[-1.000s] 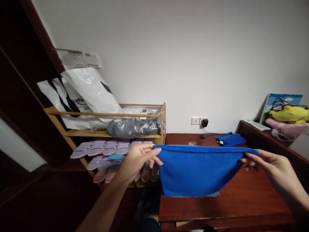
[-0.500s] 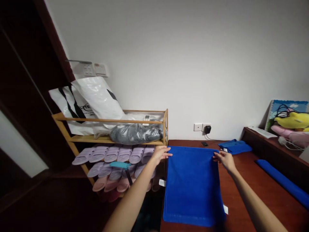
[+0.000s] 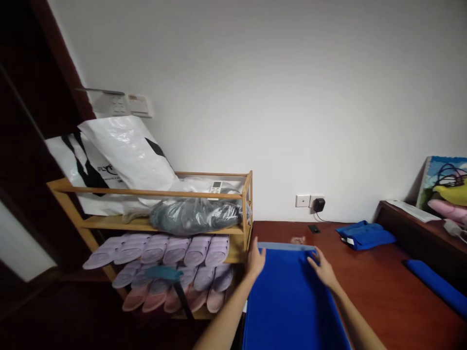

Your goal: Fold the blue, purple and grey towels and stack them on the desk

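Observation:
A bright blue towel (image 3: 292,301) lies spread flat on the dark red wooden table (image 3: 379,291), running from its far part toward me. My left hand (image 3: 256,260) rests flat on the towel's far left corner, fingers stretched out. My right hand (image 3: 323,270) lies flat near the far right corner, fingers also extended. Neither hand holds anything. A paler blue strip shows along the towel's far edge.
A folded blue towel (image 3: 365,235) lies further back on the table; a rolled blue one (image 3: 434,287) at the right. A wooden shoe rack (image 3: 160,223) with several lilac and pink slippers, a white bag and a grey bundle stands left. A plugged charger (image 3: 319,204) sits on the wall.
The towel, held up stretched between both hands a second ago, was laid down on the table. Both hands let go of its edge and now press flat on its far corners.

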The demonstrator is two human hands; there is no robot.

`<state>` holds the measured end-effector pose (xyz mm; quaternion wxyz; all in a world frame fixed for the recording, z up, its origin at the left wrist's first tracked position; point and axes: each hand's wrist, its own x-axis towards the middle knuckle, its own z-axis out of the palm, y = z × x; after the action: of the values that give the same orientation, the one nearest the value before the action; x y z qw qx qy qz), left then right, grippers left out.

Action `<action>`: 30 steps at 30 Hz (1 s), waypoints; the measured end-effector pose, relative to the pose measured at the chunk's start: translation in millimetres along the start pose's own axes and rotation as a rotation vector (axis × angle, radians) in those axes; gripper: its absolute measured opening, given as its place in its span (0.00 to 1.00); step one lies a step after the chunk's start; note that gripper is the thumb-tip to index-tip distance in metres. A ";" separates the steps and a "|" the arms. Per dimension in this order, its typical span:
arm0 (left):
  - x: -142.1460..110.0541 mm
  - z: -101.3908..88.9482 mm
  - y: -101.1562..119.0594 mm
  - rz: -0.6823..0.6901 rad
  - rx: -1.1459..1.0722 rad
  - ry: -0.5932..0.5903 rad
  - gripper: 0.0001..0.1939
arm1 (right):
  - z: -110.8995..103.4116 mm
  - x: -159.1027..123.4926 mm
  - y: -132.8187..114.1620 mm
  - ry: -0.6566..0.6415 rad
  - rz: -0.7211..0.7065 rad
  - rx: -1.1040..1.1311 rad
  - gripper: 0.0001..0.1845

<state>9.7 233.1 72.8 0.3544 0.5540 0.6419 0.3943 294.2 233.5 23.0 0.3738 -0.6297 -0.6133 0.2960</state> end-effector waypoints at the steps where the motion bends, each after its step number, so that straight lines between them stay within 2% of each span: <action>1: -5.8 9.4 -8.5 0.055 0.066 -0.021 0.27 | 10.4 -4.3 5.3 -0.020 -0.009 -0.039 0.37; 5: -26.3 31.0 -45.4 0.225 0.393 -0.151 0.28 | 36.6 -22.0 25.3 -0.067 -0.061 -0.331 0.36; 8: -28.9 31.4 -59.4 0.303 0.692 -0.155 0.28 | 38.0 -26.0 31.0 -0.083 -0.087 -0.606 0.35; 10: -28.1 29.7 -59.6 0.323 0.796 -0.152 0.28 | 35.2 -25.9 30.4 -0.091 -0.087 -0.675 0.34; 16: -42.9 27.6 -48.6 0.326 0.854 -0.158 0.28 | 29.2 -40.4 22.5 -0.084 -0.098 -0.699 0.34; 21: -90.9 24.0 -63.5 0.344 0.838 -0.146 0.28 | 26.3 -94.5 28.2 -0.054 -0.097 -0.664 0.35; 25: -126.9 16.7 -69.4 0.341 0.832 -0.121 0.27 | 10.7 -131.0 41.0 -0.044 -0.127 -0.603 0.32; 27: -126.7 10.7 -59.4 0.340 0.826 -0.107 0.24 | -2.2 -127.9 42.0 -0.022 -0.156 -0.590 0.27; 30: -102.1 0.9 -38.7 0.400 0.797 -0.103 0.20 | -18.7 -99.6 36.9 -0.003 -0.168 -0.566 0.23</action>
<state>7.6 129.1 39.5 0.0618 0.7795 0.6053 0.1490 322.8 133.7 -6.1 0.2058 -0.6555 -0.7220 0.0821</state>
